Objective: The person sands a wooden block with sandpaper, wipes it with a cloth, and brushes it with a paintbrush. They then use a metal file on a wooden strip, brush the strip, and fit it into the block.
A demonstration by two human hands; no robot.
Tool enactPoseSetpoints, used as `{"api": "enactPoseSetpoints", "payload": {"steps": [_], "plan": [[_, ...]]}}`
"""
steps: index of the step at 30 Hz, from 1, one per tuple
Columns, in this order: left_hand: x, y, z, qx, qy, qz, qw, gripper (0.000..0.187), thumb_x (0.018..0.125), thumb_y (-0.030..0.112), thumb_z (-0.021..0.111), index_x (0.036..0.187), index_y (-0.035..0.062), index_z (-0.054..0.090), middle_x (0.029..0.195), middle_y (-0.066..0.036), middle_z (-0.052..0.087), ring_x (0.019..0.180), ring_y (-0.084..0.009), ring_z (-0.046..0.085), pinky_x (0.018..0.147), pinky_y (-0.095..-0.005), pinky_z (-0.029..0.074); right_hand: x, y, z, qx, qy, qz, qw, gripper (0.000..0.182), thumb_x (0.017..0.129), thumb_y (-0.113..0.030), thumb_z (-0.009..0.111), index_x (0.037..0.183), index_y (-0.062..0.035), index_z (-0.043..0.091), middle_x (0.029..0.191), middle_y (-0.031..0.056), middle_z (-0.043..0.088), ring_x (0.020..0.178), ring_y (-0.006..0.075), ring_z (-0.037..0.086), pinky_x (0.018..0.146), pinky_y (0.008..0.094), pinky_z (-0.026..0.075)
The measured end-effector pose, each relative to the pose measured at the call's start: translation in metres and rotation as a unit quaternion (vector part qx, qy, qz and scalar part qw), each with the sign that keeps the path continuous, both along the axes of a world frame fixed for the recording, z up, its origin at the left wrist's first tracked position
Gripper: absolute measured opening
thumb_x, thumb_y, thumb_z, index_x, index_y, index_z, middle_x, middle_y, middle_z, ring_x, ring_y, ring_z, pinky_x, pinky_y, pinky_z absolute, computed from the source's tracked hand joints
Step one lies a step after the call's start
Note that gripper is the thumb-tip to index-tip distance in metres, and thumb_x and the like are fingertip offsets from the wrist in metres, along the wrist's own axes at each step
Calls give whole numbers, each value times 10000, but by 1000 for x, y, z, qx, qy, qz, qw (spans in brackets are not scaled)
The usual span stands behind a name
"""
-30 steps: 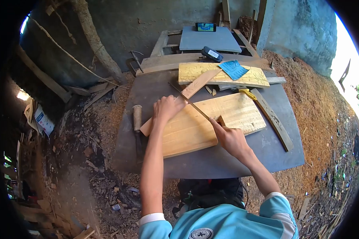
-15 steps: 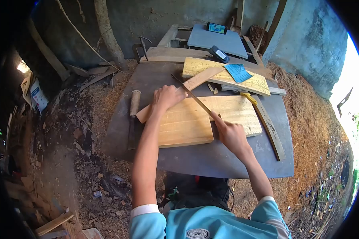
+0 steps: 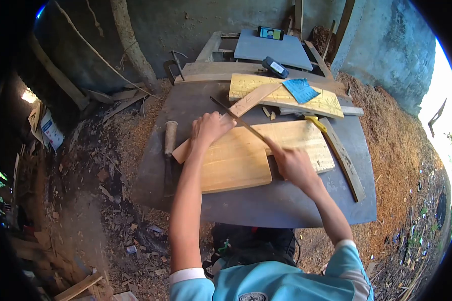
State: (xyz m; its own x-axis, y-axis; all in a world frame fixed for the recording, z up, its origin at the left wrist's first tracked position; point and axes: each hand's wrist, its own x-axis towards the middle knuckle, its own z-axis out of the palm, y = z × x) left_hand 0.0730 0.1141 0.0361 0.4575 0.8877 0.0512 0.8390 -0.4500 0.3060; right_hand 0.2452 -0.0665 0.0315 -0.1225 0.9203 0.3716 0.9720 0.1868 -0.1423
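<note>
My left hand [image 3: 208,129] presses down on a wooden strip [image 3: 253,100], its fingers wrapped over it. The strip lies slantwise across a wide light board [image 3: 236,163] and reaches onto a yellowish board [image 3: 311,103] marked with drawn lines. In my right hand [image 3: 296,164] is a long, thin, dark file [image 3: 251,129]. It crosses the strip's edge just beyond my left fingers, its tip sticking out past the far side. A chisel [image 3: 170,138] with a wooden handle lies left of my left hand.
On the dark table [image 3: 236,208] are a narrow wooden piece [image 3: 347,163], a yellow-handled tool [image 3: 316,124], blue sandpaper [image 3: 300,91] and a dark handheld device [image 3: 275,67]. Behind stands a phone [image 3: 270,33] on a grey panel [image 3: 266,50]. A clamp [image 3: 178,65] grips the back left edge.
The file has slid slightly forward across the strip, its tip now further past the edge. My left hand keeps its hold. The whole view has shifted a little.
</note>
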Motion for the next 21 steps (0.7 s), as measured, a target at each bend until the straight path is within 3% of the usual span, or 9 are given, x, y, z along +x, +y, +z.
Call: {"api": "enactPoseSetpoints", "payload": {"steps": [3, 6, 12, 15, 18, 21], "plan": [[0, -2, 2, -16, 3, 6, 1000, 637, 715, 600, 564, 920, 0, 624, 928, -233, 627, 934, -365, 594, 815, -442, 450, -17, 58, 15, -25, -6, 14, 1000, 614, 700, -11, 516, 1299, -53, 392, 582, 108, 581, 528, 269, 595, 484, 363, 473], [2, 1, 3, -42, -8, 34, 999, 627, 720, 597, 562, 911, 3, 627, 930, -236, 626, 942, -361, 592, 813, -441, 451, -40, 102, -11, 8, -42, -13, 999, 621, 695, -3, 515, 1301, -56, 392, 591, 109, 586, 543, 270, 599, 496, 360, 476], [1, -4, 3, 1, 22, 11, 1000, 624, 726, 597, 558, 894, 0, 629, 928, -237, 626, 933, -363, 596, 817, -444, 453, -20, 43, -13, -2, 31, -10, 999, 665, 677, -8, 526, 1323, -65, 379, 592, 107, 586, 539, 256, 601, 491, 355, 481], [1, -4, 2, 14, 9, 5, 1000, 628, 724, 599, 561, 892, -3, 626, 907, -233, 630, 914, -369, 600, 810, -441, 458, -17, 0, -20, 16, 9, -5, 1000, 677, 673, -14, 520, 1331, -66, 372, 595, 102, 586, 529, 244, 599, 482, 353, 473], [-1, -1, 1, -3, 7, -12, 1000, 615, 738, 590, 552, 901, 1, 623, 904, -234, 630, 906, -375, 599, 800, -442, 463, -22, 22, -3, -53, 25, -38, 998, 621, 748, -30, 501, 1345, -129, 365, 656, 138, 602, 529, 271, 585, 481, 382, 459], [1, -5, 6, -13, -5, 8, 1000, 581, 755, 566, 545, 894, 8, 628, 903, -233, 629, 902, -380, 598, 788, -452, 465, -33, 102, -27, 12, 54, -2, 998, 587, 708, -9, 504, 1284, -89, 425, 659, 158, 605, 557, 294, 597, 488, 386, 462]]}}
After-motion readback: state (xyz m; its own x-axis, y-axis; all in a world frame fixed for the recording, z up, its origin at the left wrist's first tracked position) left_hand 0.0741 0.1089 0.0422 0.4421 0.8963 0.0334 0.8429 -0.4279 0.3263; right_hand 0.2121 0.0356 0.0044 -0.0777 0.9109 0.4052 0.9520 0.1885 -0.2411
